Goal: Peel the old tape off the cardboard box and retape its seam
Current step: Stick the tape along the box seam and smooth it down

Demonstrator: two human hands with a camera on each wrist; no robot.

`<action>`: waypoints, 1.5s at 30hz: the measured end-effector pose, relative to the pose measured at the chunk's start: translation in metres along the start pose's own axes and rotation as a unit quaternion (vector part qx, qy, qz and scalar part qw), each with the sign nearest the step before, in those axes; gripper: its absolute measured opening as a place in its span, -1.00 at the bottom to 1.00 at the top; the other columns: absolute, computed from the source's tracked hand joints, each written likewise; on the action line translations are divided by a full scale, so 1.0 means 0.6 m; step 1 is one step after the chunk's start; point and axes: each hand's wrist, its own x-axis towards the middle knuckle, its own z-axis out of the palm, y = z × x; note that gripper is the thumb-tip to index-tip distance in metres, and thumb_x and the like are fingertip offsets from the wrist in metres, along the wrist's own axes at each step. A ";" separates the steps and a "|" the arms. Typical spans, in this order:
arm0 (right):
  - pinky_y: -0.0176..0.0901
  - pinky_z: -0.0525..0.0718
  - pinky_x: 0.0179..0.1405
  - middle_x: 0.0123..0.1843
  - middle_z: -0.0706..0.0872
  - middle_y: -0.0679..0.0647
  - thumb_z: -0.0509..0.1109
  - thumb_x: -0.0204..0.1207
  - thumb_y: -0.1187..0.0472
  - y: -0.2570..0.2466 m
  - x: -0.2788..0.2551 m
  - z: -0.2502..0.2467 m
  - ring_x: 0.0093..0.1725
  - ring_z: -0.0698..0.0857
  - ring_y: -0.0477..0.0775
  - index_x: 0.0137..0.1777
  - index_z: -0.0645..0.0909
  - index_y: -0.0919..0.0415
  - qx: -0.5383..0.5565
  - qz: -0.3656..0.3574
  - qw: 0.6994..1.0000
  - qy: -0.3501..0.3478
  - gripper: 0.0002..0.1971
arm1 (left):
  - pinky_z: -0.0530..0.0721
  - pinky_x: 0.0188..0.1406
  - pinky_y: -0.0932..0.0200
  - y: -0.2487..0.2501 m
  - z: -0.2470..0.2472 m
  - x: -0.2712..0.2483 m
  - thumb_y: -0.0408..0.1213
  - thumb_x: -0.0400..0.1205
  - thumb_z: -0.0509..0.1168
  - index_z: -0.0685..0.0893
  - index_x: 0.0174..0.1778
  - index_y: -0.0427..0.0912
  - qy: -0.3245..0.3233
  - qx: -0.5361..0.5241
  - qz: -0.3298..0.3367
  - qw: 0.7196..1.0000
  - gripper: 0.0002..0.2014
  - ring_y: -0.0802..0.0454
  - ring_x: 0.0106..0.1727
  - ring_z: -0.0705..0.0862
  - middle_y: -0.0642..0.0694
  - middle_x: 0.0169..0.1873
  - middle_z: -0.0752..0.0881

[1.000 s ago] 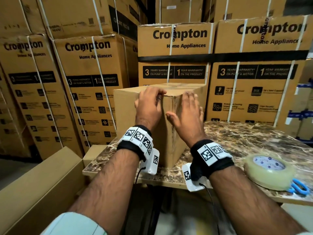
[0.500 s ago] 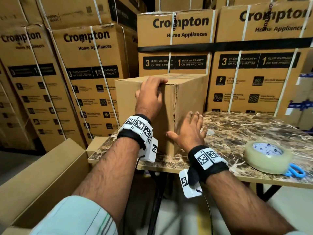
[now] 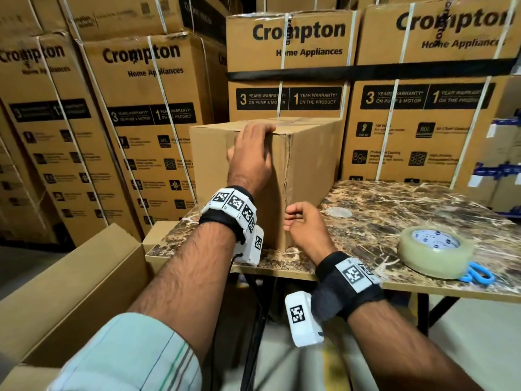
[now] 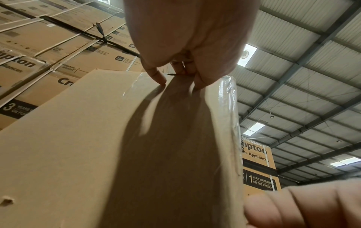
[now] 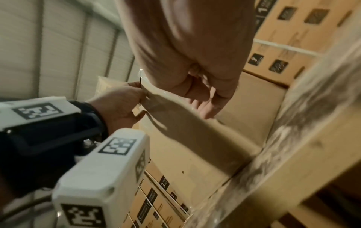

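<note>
I see the cardboard box (image 3: 307, 162) standing on the near left part of the marble-patterned table (image 3: 394, 218), one vertical corner turned toward me. My left hand (image 3: 251, 156) lies against the box's left face near that corner, with the fingers bent over the top edge; in the left wrist view the fingertips (image 4: 160, 78) press on the cardboard beside a strip of clear tape (image 4: 228, 98) that runs down the corner edge. I read this hand as gripping the top edge of the box. My right hand (image 3: 306, 227) is low, just beside the bottom of the taped corner, fingers curled inward toward the palm. The head view does not show whether they pinch anything; in the right wrist view the picture is blurred and the fingers (image 5: 207, 106) hang loosely bent close to the box face, so I cannot tell whether they hold tape or only air. The tape on the corner looks wrinkled and worn along its length. A roll of clear tape (image 3: 435, 253) lies flat on the table's right side, well apart from the box, and blue scissors (image 3: 479, 273) lie touching the roll at the table's near edge. Printed cartons (image 3: 290, 66) are stacked behind the table.
</note>
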 end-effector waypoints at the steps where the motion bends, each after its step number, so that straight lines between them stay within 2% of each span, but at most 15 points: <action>1: 0.17 0.72 0.24 -0.07 0.64 0.05 0.14 0.53 0.62 0.001 0.002 0.006 0.03 0.65 0.11 -0.15 0.52 0.07 0.004 0.010 1.000 -0.002 -0.61 | 0.35 0.48 -0.30 0.001 -0.001 0.000 -0.36 0.63 0.21 0.49 0.40 0.04 -0.002 0.001 -0.001 1.000 -0.59 0.06 0.45 0.41 0.07 0.37 0.53; 6: 0.09 0.72 0.24 -0.09 0.63 -0.02 0.14 0.54 0.60 0.011 0.007 -0.007 0.11 0.67 0.09 -0.16 0.52 0.02 -0.032 0.036 0.998 0.034 -0.59 | 0.35 0.51 -0.29 0.007 -0.005 -0.001 -0.39 0.63 0.22 0.49 0.40 0.04 -0.008 0.008 -0.005 1.000 -0.58 0.05 0.47 0.40 0.05 0.39 0.53; 8: 0.01 0.74 0.17 -0.01 0.65 0.02 0.15 0.51 0.62 0.011 0.002 -0.010 0.09 0.67 0.07 -0.03 0.55 0.06 -0.018 -0.010 0.997 0.080 -0.59 | 0.35 0.50 -0.29 0.006 -0.004 0.000 -0.40 0.63 0.22 0.50 0.39 0.03 -0.004 0.007 -0.006 1.000 -0.58 0.04 0.47 0.40 0.04 0.38 0.53; 11: -0.08 0.75 0.16 0.14 0.63 0.11 0.16 0.50 0.66 0.003 -0.001 0.005 0.08 0.66 0.04 0.07 0.58 0.10 0.000 -0.064 0.997 0.051 -0.56 | 0.35 0.50 -0.30 0.005 -0.001 0.002 -0.40 0.62 0.21 0.50 0.39 0.04 0.003 0.014 -0.009 1.000 -0.57 0.05 0.46 0.40 0.05 0.37 0.53; 15: 0.19 0.73 0.14 0.03 0.71 0.03 0.19 0.53 0.51 0.016 0.008 0.009 0.06 0.70 0.10 -0.15 0.53 -0.10 -0.059 0.013 0.997 0.044 -0.60 | 0.38 0.46 -0.31 0.003 0.002 0.001 -0.43 0.60 0.22 0.49 0.37 0.05 0.004 0.018 -0.007 1.000 -0.56 0.05 0.43 0.42 0.06 0.34 0.53; 17: 0.17 0.74 0.14 0.00 0.69 0.00 0.19 0.52 0.52 0.006 0.007 0.006 0.06 0.70 0.10 -0.14 0.52 -0.09 -0.047 0.026 0.997 0.064 -0.60 | 0.38 0.46 -0.31 0.000 0.004 0.002 -0.43 0.59 0.22 0.49 0.36 0.05 0.008 0.015 -0.004 1.000 -0.56 0.06 0.42 0.42 0.07 0.33 0.53; 20: 0.02 0.71 0.13 0.05 0.66 0.06 0.19 0.47 0.56 -0.013 0.017 0.012 0.08 0.64 0.08 0.05 0.58 0.14 -0.037 0.039 0.997 0.055 -0.66 | 0.36 0.47 -0.29 0.001 0.004 0.002 -0.43 0.58 0.23 0.49 0.36 0.05 0.011 0.016 -0.002 1.000 -0.55 0.06 0.43 0.41 0.07 0.34 0.52; 24: -0.21 0.53 -0.31 -0.14 0.61 0.10 0.13 0.19 0.37 -0.026 0.030 0.022 -0.09 0.57 0.12 -0.07 0.65 0.23 -0.018 0.064 0.997 0.034 -0.64 | 0.36 0.48 -0.28 -0.001 0.002 0.004 -0.42 0.58 0.24 0.48 0.37 0.07 0.001 0.020 0.001 1.000 -0.54 0.06 0.44 0.40 0.07 0.34 0.52; 27: -0.07 0.69 -0.03 0.00 0.69 0.12 0.18 0.27 0.38 -0.061 0.034 0.016 0.02 0.65 0.16 0.08 0.68 0.27 0.021 0.051 0.997 0.061 -0.60 | 0.35 0.49 -0.30 -0.004 0.003 0.006 -0.40 0.59 0.25 0.47 0.38 0.07 -0.002 0.030 -0.002 1.000 -0.54 0.05 0.44 0.40 0.06 0.35 0.51; 29: 0.02 0.71 0.19 0.10 0.69 0.15 0.20 0.41 0.49 -0.083 0.043 0.010 0.12 0.66 0.15 0.14 0.64 0.24 0.028 0.026 0.996 0.076 -0.64 | 0.33 0.50 -0.32 -0.002 0.005 0.005 -0.40 0.59 0.24 0.47 0.39 0.07 0.000 0.031 -0.008 0.999 -0.54 0.05 0.44 0.39 0.06 0.35 0.50; 35: -0.02 0.72 0.23 0.19 0.66 0.14 0.20 0.49 0.55 -0.131 0.069 -0.006 0.12 0.67 0.04 0.17 0.59 0.17 0.005 -0.099 0.989 0.110 -0.62 | 0.33 0.50 -0.31 -0.004 0.006 0.007 -0.38 0.58 0.23 0.46 0.39 0.06 0.001 0.036 -0.010 0.999 -0.54 0.05 0.44 0.38 0.04 0.36 0.49; 37: -0.15 0.71 0.19 0.21 0.64 0.14 0.21 0.52 0.54 -0.146 0.074 -0.011 0.09 0.66 -0.03 0.19 0.58 0.15 -0.002 -0.146 0.982 0.121 -0.64 | 0.33 0.50 -0.31 -0.002 0.006 0.008 -0.37 0.58 0.23 0.47 0.38 0.07 0.000 0.039 -0.012 0.999 -0.55 0.05 0.44 0.38 0.04 0.36 0.49; 41: -0.70 0.50 0.01 0.24 0.51 0.04 0.17 0.54 0.58 -0.164 0.077 -0.027 -0.01 0.54 -0.30 0.35 0.57 0.22 -0.050 -0.253 0.959 0.121 -0.55 | 0.34 0.48 -0.31 -0.003 0.011 0.007 -0.35 0.57 0.22 0.43 0.40 0.05 0.006 0.046 -0.011 0.999 -0.54 0.05 0.42 0.38 0.02 0.35 0.48; 42: -0.71 0.48 0.07 0.25 0.51 0.05 0.16 0.53 0.59 -0.163 0.077 -0.031 0.02 0.53 -0.31 0.38 0.57 0.24 -0.071 -0.283 0.949 0.118 -0.52 | 0.34 0.47 -0.28 -0.005 0.012 0.005 -0.33 0.57 0.20 0.40 0.42 0.04 0.012 0.043 -0.002 0.999 -0.53 0.05 0.40 0.39 0.01 0.35 0.49; 45: -0.22 0.54 0.43 0.34 0.57 0.11 0.17 0.52 0.57 -0.142 0.081 -0.041 0.29 0.55 -0.01 0.45 0.56 0.22 -0.166 -0.370 0.907 0.112 -0.47 | 0.33 0.30 -0.09 -0.011 0.016 -0.004 -0.17 0.60 0.15 0.27 0.49 0.08 0.026 0.023 0.042 0.999 -0.50 0.05 0.30 0.44 -0.03 0.31 0.50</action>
